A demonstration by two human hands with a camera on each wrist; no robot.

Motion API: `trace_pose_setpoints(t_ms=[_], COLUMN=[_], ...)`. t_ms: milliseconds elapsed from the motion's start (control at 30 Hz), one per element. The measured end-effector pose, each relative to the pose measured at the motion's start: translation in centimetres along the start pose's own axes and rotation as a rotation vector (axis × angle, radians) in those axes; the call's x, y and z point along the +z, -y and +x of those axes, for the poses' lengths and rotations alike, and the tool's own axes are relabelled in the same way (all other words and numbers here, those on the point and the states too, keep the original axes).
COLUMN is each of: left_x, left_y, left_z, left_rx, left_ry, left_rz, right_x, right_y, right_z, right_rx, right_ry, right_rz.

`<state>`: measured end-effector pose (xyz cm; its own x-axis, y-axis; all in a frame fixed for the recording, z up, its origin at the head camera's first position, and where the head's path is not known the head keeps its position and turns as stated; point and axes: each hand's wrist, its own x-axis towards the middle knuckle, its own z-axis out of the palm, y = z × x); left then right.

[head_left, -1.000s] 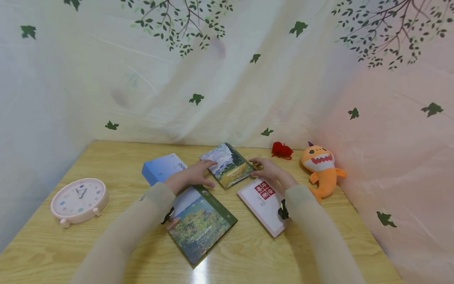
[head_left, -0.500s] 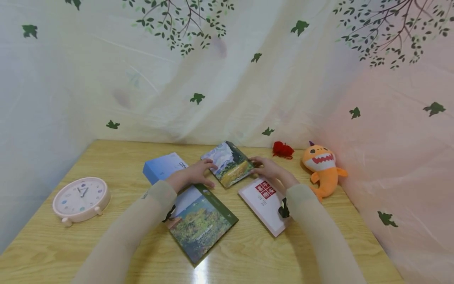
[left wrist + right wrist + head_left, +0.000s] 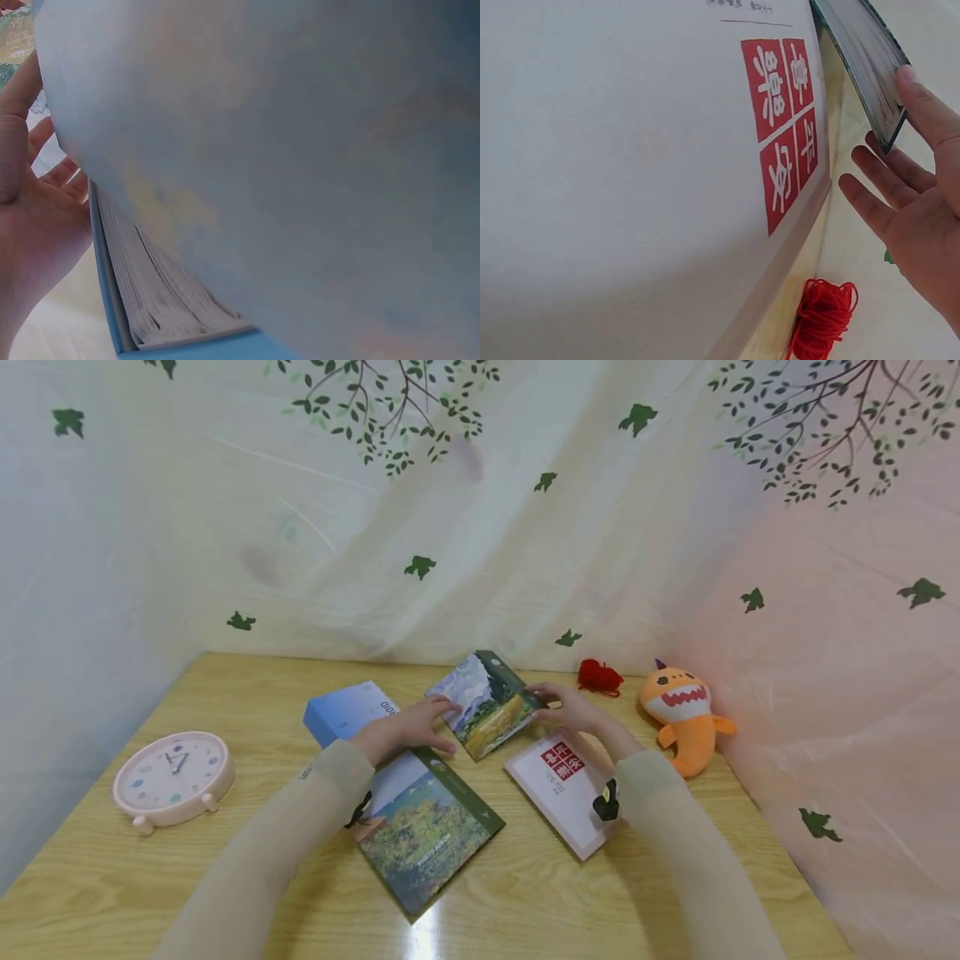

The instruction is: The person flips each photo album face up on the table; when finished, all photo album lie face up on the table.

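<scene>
A photo album with a landscape painting on its cover (image 3: 483,706) lies at the far middle of the table, its right side tilted up. My right hand (image 3: 576,708) pinches its right corner; in the right wrist view the thumb (image 3: 911,82) is at the page edge and the other fingers are beneath. My left hand (image 3: 405,731) reaches to the album's left side with fingers spread, fingertips at or just over its edge; whether they touch is unclear. Beneath the left wrist lie a second photo album (image 3: 427,847) and a thick blue book (image 3: 345,714), both partly covered.
A white booklet with a red square (image 3: 551,785) lies below my right hand. Red yarn (image 3: 598,677) and an orange shark plush (image 3: 684,718) are at the back right. A pink clock (image 3: 174,777) lies at the left. Curtains enclose the wooden table (image 3: 517,902).
The far photo album's right and back sides have risen, tilting it, as my right hand moves slightly up and right. My left hand stays nearly in place.
</scene>
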<state>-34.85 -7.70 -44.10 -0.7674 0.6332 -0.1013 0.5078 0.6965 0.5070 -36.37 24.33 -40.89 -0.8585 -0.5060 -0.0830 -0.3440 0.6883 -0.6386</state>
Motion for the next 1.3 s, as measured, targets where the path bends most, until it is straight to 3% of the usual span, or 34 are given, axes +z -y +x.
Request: trace_pose_setpoints(t_ms=[267, 467, 667, 1067, 1300], left_x=[-0.3, -0.6, -0.8, -1.0, -2.2], left_y=[-0.8, -1.1, -1.1, -1.5, -2.3], left_z=[-0.3, -0.2, 0.0, 0.0, -0.8], left_rx=[-0.039, -0.019, 0.045, -0.003, -0.036], left_ry=[-0.017, -0.039, -0.085, -0.168, -0.181], left_rz=[-0.124, -0.167, -0.258, -0.504, -0.585], right_x=[-0.5, -0.7, -0.7, 0.7, 1.4], right_y=[0.9, 1.9, 3.2, 5.9, 7.8], right_z=[-0.2, -0.2, -0.2, 0.2, 0.3], right_rx=[-0.031, -0.091, -0.108, -0.180, -0.260], right_ry=[-0.083, -0.144, -0.152, -0.144, -0.161], right_rz=[0.006, -0.001, 0.016, 0.121, 0.131])
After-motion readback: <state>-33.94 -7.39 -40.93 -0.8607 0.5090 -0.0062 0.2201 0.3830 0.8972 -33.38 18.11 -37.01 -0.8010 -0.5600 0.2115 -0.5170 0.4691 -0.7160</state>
